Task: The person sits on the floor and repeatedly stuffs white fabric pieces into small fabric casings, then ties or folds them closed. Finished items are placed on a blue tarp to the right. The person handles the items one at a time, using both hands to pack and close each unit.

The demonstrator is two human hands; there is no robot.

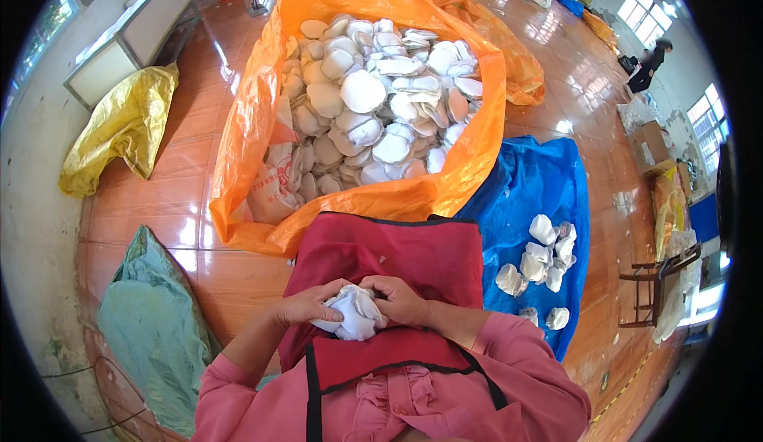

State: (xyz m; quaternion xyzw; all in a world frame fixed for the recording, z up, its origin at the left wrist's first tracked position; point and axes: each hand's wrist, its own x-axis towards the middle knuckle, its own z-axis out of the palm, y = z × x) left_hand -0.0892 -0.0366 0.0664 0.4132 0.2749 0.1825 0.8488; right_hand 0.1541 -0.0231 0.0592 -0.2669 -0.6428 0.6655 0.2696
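Note:
Over my lap, my left hand (312,304) and my right hand (400,300) are closed on a bundle of white fabric pads (355,315). The left thumb lies across the bundle's near left side. My right fingers grip its upper right edge, and their tips are partly hidden. Beneath it spreads a dark red apron (389,250) with black trim. Just beyond my knees stands an open orange sack (238,152), filled with a heap of loose round white pads (363,92), some of them beige or pinkish.
On the right, several bundled pads (534,265) lie on a blue sheet (509,180). A green sack (155,323) and a yellow sack (127,128) lie on the left. A wooden chair (656,283) and a cardboard box (652,148) stand farther right; another person (650,67) is in the distance.

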